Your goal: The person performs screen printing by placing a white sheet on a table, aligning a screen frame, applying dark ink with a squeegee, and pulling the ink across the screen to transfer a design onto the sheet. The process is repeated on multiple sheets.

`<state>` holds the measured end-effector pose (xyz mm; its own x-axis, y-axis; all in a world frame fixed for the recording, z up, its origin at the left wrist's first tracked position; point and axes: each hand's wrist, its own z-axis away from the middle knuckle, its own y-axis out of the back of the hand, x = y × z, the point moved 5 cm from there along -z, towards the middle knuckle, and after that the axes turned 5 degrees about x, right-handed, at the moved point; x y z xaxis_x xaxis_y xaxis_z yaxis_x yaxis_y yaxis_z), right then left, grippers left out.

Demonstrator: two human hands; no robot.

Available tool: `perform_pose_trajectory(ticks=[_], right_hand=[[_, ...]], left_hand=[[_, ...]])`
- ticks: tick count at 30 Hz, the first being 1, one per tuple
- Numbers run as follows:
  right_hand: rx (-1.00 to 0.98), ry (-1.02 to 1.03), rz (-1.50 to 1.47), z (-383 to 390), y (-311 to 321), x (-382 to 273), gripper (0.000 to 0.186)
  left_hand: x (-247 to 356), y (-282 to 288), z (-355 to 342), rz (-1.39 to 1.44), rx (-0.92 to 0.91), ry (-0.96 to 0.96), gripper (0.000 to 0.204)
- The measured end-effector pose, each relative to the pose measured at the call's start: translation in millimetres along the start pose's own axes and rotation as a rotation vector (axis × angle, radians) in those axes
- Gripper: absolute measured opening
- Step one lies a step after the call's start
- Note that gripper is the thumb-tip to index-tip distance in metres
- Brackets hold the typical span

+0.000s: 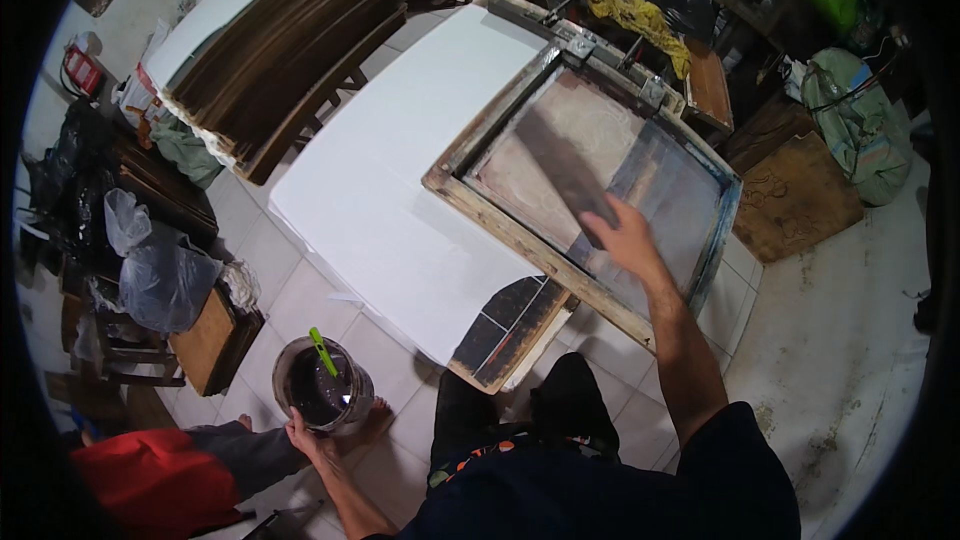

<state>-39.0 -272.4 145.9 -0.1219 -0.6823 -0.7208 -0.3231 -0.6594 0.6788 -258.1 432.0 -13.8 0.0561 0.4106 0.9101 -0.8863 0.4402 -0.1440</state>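
Note:
My right hand [628, 238] grips the near end of a long dark squeegee [565, 172] that lies on the mesh inside a wooden screen-printing frame [500, 223]. The frame rests on a white sheet [390, 180] covering a table. My left hand [303, 433] reaches down at the lower left and holds the rim of a round container of dark ink [322, 385] standing on the tiled floor. A green-handled tool [322, 350] sticks out of the ink.
A stack of dark boards [300, 50] lies on another white table at the upper left. Plastic bags [160, 270] and a wooden stool [205, 340] crowd the left. A person in red [150, 480] sits low left. Sacks [850, 120] and a wooden block [795, 200] stand at right.

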Motion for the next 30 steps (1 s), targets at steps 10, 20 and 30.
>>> perform_pose_trajectory(ticks=[10, 20, 30], right_hand=[[0.388, -0.57, 0.318, 108.0, 132.0, 165.5, 0.051], [0.027, 0.051, -0.247, -50.0, 122.1, -92.8, 0.045], [-0.475, 0.466, 0.478, -120.0, 51.7, -240.3, 0.04]], left_hand=[[202.9, -184.4, 113.9, -0.066, -0.363, -0.089, 0.018], [144.8, -395.0, 215.5, 0.006, -0.555, 0.094, 0.016], [78.1, -449.7, 270.7, -0.011, -0.666, 0.188, 0.028]])
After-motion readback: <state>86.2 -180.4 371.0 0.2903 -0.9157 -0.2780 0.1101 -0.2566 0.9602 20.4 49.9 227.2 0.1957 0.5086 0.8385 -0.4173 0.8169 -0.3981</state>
